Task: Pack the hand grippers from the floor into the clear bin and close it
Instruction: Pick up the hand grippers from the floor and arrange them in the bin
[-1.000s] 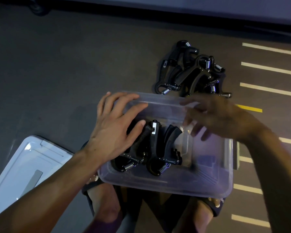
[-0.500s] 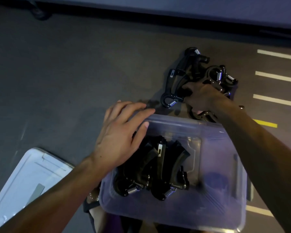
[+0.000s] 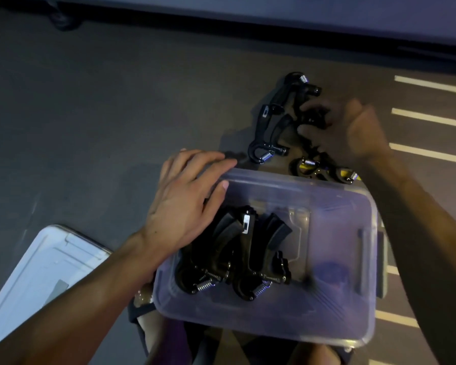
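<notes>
Two hand grippers point(image 3: 237, 248) lie in the clear bin point(image 3: 334, 327); several remain in the pile point(image 3: 271, 122) beyond it. The lid point(image 3: 37, 272) is off. The left hand point(image 3: 187, 204) rests with fingers spread on the rim; the right hand point(image 3: 353, 133) is blurred, apparently curling round one.

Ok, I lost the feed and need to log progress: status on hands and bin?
Left hand flat on clear bin rim. Right hand blurred, in floor pile of hand grippers. Lid off, nothing blocking.

Black hand grippers point(image 3: 270, 122) on floor — clear bin point(image 3: 340, 259) lidless.

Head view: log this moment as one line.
left hand resting on clear bin rim | right hand in floor grippers, blurred | two grippers binned | lid off
</notes>
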`<state>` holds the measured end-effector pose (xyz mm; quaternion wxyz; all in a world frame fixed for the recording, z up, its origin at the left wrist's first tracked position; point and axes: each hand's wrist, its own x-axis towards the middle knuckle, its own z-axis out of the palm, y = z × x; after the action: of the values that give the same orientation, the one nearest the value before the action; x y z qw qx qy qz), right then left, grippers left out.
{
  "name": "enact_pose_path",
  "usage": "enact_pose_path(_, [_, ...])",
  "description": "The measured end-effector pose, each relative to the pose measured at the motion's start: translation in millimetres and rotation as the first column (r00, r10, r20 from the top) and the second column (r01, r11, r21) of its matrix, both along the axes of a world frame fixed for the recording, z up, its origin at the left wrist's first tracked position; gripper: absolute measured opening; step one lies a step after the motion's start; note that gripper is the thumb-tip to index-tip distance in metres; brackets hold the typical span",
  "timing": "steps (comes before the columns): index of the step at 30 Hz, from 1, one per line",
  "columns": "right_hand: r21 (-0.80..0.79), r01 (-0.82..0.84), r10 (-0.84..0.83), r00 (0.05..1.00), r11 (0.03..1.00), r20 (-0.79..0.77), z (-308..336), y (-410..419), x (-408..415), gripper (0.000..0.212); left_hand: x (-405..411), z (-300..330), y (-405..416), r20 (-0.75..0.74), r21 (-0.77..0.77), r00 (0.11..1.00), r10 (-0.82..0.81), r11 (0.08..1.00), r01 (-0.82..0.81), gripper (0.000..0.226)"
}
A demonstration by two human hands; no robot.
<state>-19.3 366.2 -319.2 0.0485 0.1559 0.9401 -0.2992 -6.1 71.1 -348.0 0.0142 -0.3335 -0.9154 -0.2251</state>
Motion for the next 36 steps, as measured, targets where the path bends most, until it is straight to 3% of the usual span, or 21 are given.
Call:
enact_pose_path(7, [0.072, -0.088, 0.105, 0.949, 0.994, -0.297, 57, -19, 56, 0.029, 30, 3, -9, -0.025, 0.008, 1.000, -0.002, 1.000, 0.002, 0.039])
enact_pose_path(11, [-0.095, -0.091, 0.051, 0.929, 0.991, -0.365, 79, -24, 88, 0.030, 49, 3, -17, -0.037, -0.018, 0.999, -0.029, 0.999, 0.028, 0.042])
enact_pose_path(15, [-0.254, -0.205, 0.087, 0.909, 0.945, -0.408, 96, -25, 111, 0.025, 59, 2, -24, -0.049, -0.072, 0.998, -0.045, 0.997, 0.042, 0.042])
enact_pose_path(19, [-0.386, -0.260, 0.166, 0.951, 0.885, -0.260, 89, -27, 122, 0.036, 61, 1, -25, -0.075, -0.151, 0.995, -0.067, 0.987, 0.055, 0.039])
enact_pose_path(24, [-0.543, -0.196, 0.214, 0.976, 0.817, -0.030, 57, -58, 126, 0.029, 61, 0, -26, -0.111, -0.152, 0.990, -0.090, 0.986, 0.072, 0.036])
enact_pose_path(28, [-0.488, -0.212, 0.289, 0.953, 0.847, 0.087, 26, -81, 118, 0.021, 61, -1, -26, -0.097, -0.177, 0.990, -0.098, 0.981, 0.080, 0.035])
enact_pose_path(34, [-0.291, -0.244, 0.278, 0.957, 0.925, 0.084, -7, -98, 116, 0.012, 60, 0, -24, -0.083, -0.190, 0.992, -0.092, 0.979, 0.075, 0.038])
enact_pose_path(36, [-0.209, -0.234, 0.256, 0.963, 0.950, 0.083, -15, -102, 121, 0.034, 60, 0, -24, -0.086, -0.188, 0.992, -0.094, 0.979, 0.076, 0.038])
